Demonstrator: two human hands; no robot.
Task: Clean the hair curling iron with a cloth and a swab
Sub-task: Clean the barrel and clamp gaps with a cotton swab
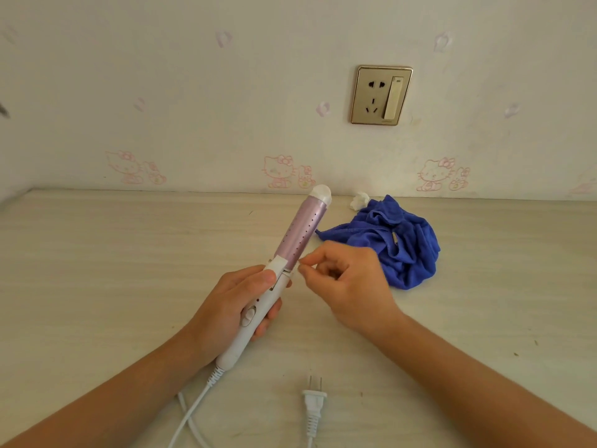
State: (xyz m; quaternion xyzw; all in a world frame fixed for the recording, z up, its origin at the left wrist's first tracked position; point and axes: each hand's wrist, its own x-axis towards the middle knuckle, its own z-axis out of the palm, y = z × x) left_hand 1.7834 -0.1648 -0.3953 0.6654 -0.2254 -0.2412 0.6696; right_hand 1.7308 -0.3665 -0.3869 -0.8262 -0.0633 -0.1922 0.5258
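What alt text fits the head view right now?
Left hand holds a curling iron tilted above the table while right hand pinches a swab at its hinge. Blue cloth lies behind; the plug lies unplugged.

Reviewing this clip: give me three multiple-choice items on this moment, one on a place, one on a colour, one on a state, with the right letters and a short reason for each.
1. Where is the plug?
A. in the wall socket
B. on the table, near the camera
C. in the right hand

2. What colour is the cloth?
A. blue
B. white
C. pink

3. What is the left hand doing?
A. lying flat on the table
B. wiping with the cloth
C. gripping the curling iron's handle

Answers: 1 B, the prongs lie bare on the table and the wall socket is empty. 2 A, a crumpled blue heap behind the right hand. 3 C, fingers wrap the white handle of the curling iron.
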